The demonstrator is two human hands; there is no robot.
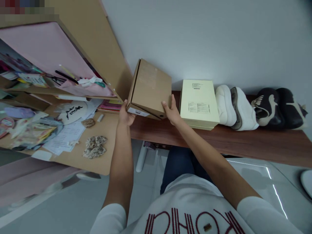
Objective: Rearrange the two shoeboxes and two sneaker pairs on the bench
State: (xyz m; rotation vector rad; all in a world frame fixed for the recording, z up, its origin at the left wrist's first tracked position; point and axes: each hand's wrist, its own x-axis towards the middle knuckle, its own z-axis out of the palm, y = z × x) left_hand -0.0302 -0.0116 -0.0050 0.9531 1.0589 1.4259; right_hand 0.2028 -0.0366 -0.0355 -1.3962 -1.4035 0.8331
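A closed brown cardboard box (152, 84) is tilted over the left part of a dark wooden shelf (156, 130), near the wall. My left hand (125, 115) grips its left front corner, beside a white label. At the front right corner, my right hand (171, 110) has its thumb and fingers on the box. Just right of that hand a pale yellow box (198, 100) lies on the shelf. Whether the brown box's underside touches the shelf is hidden.
White shoes (243, 109) and black shoes (268, 107) stand along the shelf's right side. At left, a desk (109, 143) holds papers (69, 136), a patterned bow (95, 147) and plastic bags. A tan panel (97, 42) rises between desk and shelf.
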